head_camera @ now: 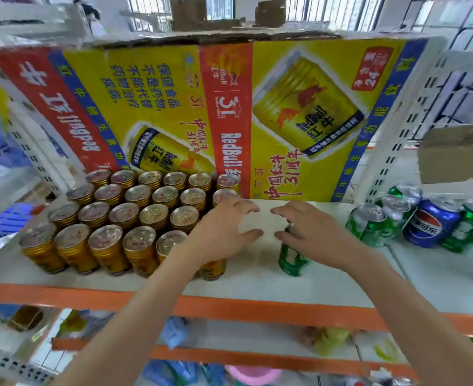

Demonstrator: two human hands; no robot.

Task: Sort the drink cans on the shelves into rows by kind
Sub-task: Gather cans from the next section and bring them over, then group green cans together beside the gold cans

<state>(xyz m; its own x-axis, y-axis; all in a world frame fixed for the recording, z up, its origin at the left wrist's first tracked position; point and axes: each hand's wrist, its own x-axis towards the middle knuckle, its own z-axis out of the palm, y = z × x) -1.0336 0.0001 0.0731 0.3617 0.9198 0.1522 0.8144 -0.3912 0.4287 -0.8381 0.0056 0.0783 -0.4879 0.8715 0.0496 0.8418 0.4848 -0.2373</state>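
From the head view, we are partway through the sorting: the gold cans [124,218] already stand in tidy rows on the left of the shelf [257,285], in front of the big yellow carton [201,107]. One green can [292,257] stands alone on the bare middle of the shelf, well apart from the loose cluster of green cans [369,225] and the blue can [431,222] at the far right. We judge the step in hand to be starting a green row beside the gold block.

Our right hand [310,232] sits over the top of the lone green can, fingers curled down around its rim, apparently gripping it. Our left hand [224,227] is spread fairly wide and holds nothing, its palm over the rightmost gold cans; we cannot tell whether it touches them.

Next we would need to settle this can upright, then fetch the other green ones from the right.
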